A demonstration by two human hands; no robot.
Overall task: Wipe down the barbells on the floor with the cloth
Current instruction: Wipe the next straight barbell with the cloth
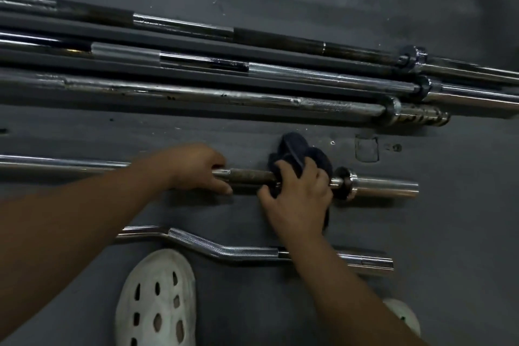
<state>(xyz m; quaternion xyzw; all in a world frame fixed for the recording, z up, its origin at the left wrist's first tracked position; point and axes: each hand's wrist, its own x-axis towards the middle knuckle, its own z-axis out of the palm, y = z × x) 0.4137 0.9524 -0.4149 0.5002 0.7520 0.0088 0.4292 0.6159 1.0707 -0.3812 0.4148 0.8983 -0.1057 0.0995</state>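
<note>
A chrome straight barbell (247,176) lies across the dark floor in the middle of the view. My left hand (193,167) grips its shaft. Just to the right, my right hand (297,196) holds a dark blue cloth (297,153) wrapped around the same shaft, close to the collar and sleeve (384,187). Nearer to me lies a bent curl bar (213,246). Three long barbells lie side by side farther away: the nearest (224,95), the middle one (280,70) and the farthest (182,24).
My feet in white perforated clogs stand at the bottom, the left one (157,300) just below the curl bar, the right one (401,314) at the lower right. Dark rubber floor (463,233) surrounds the bars.
</note>
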